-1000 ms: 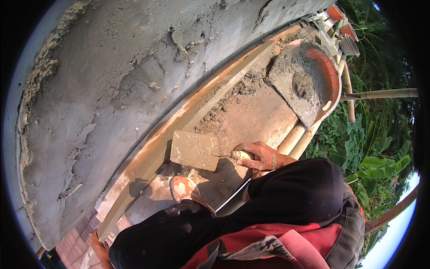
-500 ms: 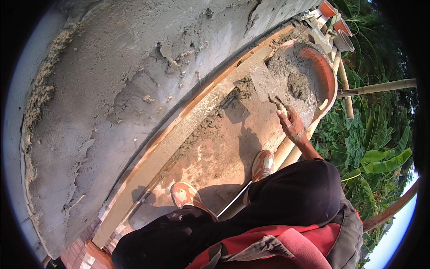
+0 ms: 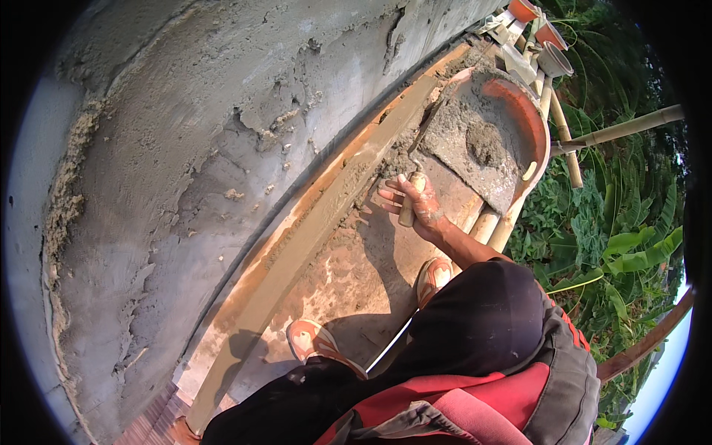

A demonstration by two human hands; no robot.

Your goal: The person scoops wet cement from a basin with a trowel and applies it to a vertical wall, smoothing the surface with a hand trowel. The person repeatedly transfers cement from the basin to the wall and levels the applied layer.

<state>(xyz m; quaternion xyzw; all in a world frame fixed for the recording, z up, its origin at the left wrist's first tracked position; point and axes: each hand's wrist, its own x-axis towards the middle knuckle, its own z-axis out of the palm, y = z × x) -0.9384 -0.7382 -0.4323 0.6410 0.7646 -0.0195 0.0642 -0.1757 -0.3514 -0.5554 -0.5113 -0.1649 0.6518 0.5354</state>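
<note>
My right hand (image 3: pixel 421 204) is wrapped loosely round the handle of a trowel (image 3: pixel 417 180), some fingers partly extended. The trowel blade points away from me, seen nearly edge-on beside a long, mortar-smeared straightedge board (image 3: pixel 297 252). At the board's near end, at the lower left, my left hand (image 3: pixel 185 430) grips it; most of that hand is cut off from view. Right of the trowel, wet grey mortar (image 3: pixel 452 133) lies heaped, with a hollow in it, inside an orange-rimmed tub (image 3: pixel 544 130).
A rough, partly plastered wall (image 3: pixel 170 193) rises on the left. My shoes (image 3: pixel 311 340) stand on a mortar-stained platform (image 3: pixel 341 285). Bamboo poles (image 3: pixel 486 226) run along its right edge, beside green plants (image 3: pixel 578 222). Several buckets (image 3: pixel 555 59) stand at the far right.
My right hand has moved left with the trowel, from the tub's edge to beside the board. The board has shifted slightly and its face now looks smoother. My left hand stays at its end.
</note>
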